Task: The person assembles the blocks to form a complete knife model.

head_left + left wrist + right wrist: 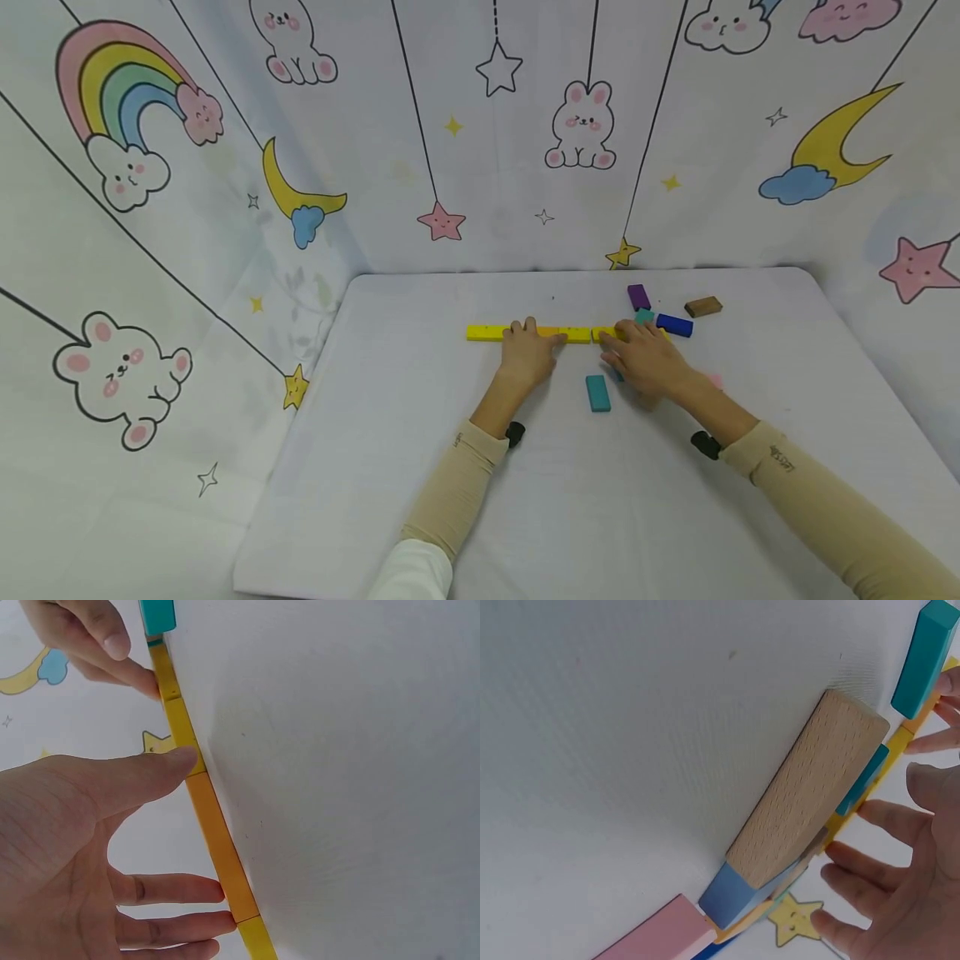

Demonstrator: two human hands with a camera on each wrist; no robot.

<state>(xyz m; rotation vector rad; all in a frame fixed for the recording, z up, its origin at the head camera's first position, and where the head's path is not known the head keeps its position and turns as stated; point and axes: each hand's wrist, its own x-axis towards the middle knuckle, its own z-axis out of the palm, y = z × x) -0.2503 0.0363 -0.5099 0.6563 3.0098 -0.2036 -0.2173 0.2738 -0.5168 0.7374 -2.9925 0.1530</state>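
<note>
A straight row of yellow blocks [483, 333] and an orange block [221, 847] lies across the white table. My left hand [527, 357] rests on it, with its thumb [176, 763] against a yellow block and straight fingers touching the orange block beside it. Farther right along the row, my right hand [647, 362] touches yellow blocks [889, 769] with loosely extended fingertips; its thumb stands apart. Under the right hand are a natural wood block [810, 787] and a light blue block [735, 896], mostly hidden in the head view. A teal block [597, 393] lies between the hands, nearer me.
Beyond the right hand lie a purple block [639, 297], a dark blue block [675, 325], a brown block [703, 307] and a small teal block [644, 316]. Near the right wrist is a pink block [660, 930]. A patterned cloth [442, 150] hangs behind the table.
</note>
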